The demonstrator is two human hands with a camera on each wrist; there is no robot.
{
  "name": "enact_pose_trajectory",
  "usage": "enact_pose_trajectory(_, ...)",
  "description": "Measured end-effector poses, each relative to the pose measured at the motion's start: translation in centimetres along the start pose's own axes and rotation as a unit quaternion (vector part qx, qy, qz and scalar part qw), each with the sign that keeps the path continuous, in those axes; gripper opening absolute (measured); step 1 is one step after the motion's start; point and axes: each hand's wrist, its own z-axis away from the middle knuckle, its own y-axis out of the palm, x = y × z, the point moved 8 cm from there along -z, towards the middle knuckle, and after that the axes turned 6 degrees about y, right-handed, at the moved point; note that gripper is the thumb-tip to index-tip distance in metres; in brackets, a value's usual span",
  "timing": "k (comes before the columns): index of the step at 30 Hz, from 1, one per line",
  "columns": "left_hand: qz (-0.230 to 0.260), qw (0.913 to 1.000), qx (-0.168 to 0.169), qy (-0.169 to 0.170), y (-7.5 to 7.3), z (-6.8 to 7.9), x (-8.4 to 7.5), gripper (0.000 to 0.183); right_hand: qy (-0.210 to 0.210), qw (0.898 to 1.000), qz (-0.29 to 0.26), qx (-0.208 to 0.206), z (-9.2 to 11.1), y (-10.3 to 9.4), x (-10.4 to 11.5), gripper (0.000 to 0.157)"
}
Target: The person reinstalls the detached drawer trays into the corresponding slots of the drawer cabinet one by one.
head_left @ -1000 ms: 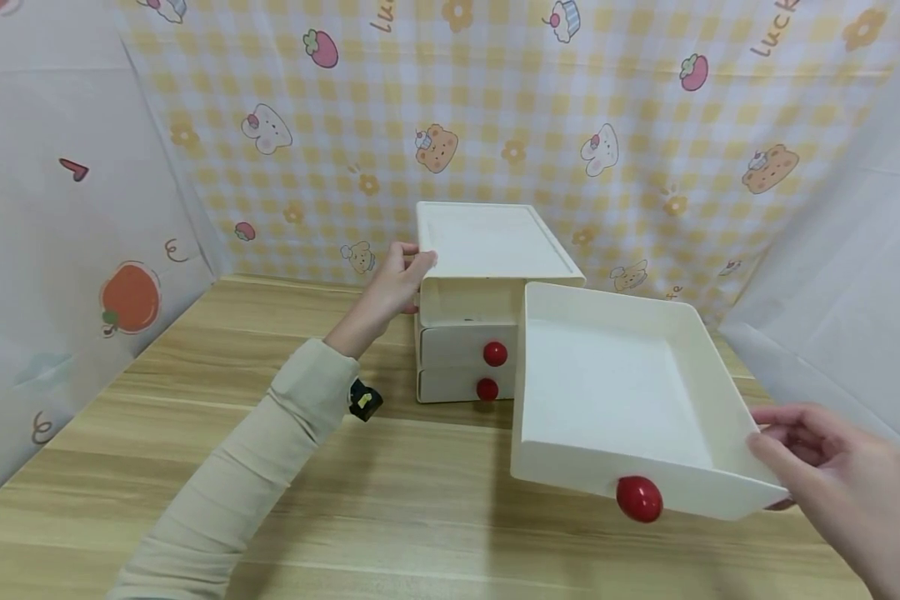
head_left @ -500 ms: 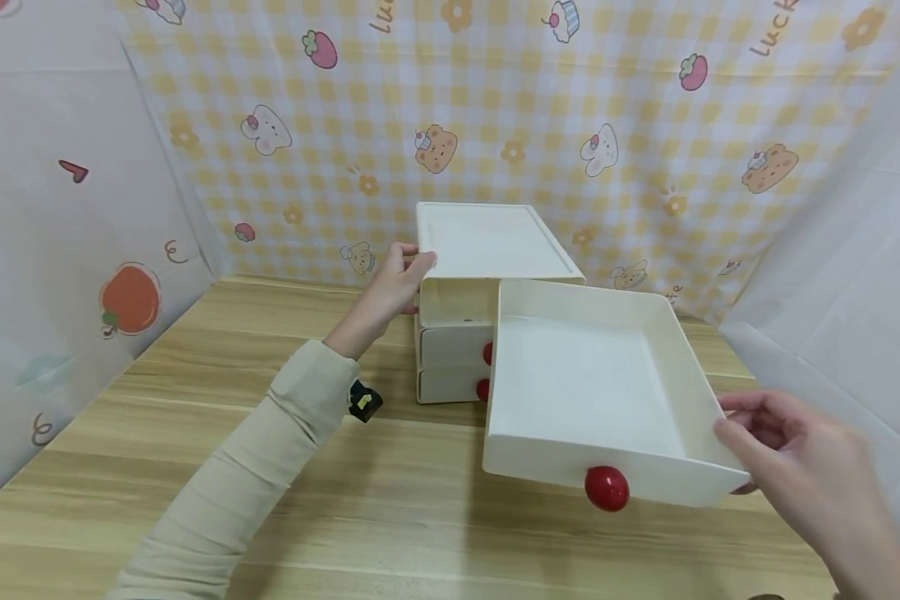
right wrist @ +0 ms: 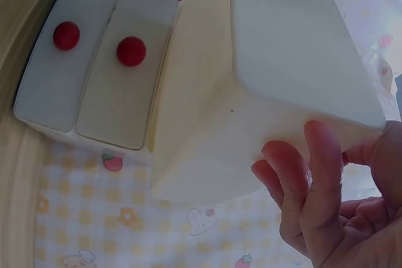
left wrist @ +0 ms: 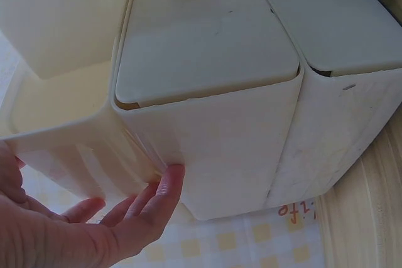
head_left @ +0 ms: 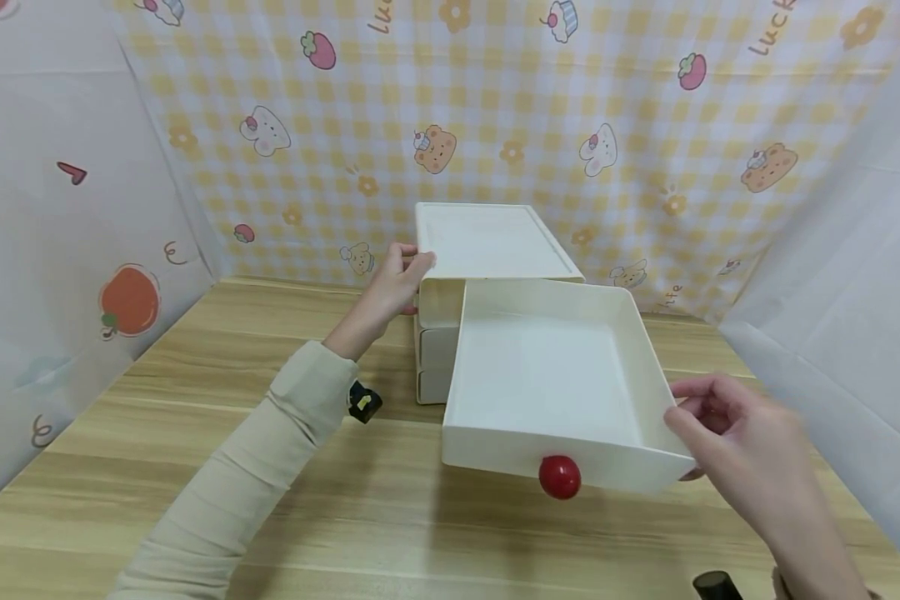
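Note:
A white drawer (head_left: 540, 375) with a red ball knob (head_left: 560, 477) is held in the air by my right hand (head_left: 735, 442), which pinches its right wall near the front corner. The drawer's inside is bare. Behind it stands a small white drawer cabinet (head_left: 495, 237), its top slot open. Two lower drawers (right wrist: 129, 92) with red knobs are shut in the right wrist view. My left hand (head_left: 390, 287) grips the cabinet's upper left edge, thumb on top and fingers along the side. The drawer's back end overlaps the slot in the head view; whether it has entered cannot be told.
A small black object with a yellow mark (head_left: 363, 402) lies by the left sleeve. A dark cylinder end (head_left: 714, 585) shows at the bottom right. A checked cloth (head_left: 345, 167) hangs behind the wooden table (head_left: 307, 533), with pale sheets at both sides.
My right hand has carried the drawer leftward, so it now stands before the cabinet and covers the lower knobs in the head view. My left hand stays in place.

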Motion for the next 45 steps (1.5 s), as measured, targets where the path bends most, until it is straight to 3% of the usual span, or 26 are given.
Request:
enact_pose_trajectory(18, 0.004, 1.0000, 0.005, 0.001, 0.0, -0.1, 0.1, 0.057, -0.003, 1.000, -0.015, 0.027, -0.5, 2.6, 2.7, 0.019)
enact_pose_trajectory(35, -0.006, 1.0000, 0.003, 0.000, -0.1, 0.0, 0.2, 0.061, -0.044, 0.998, -0.014, 0.041, -2.4, 3.5, 2.6, 0.022)
enact_pose_trajectory(45, -0.007, 1.0000, 0.001, 0.003, 0.0, 0.1, 0.1, 0.061, -0.046, 0.996, -0.002, 0.083, -3.7, 3.7, 2.7, 0.024)
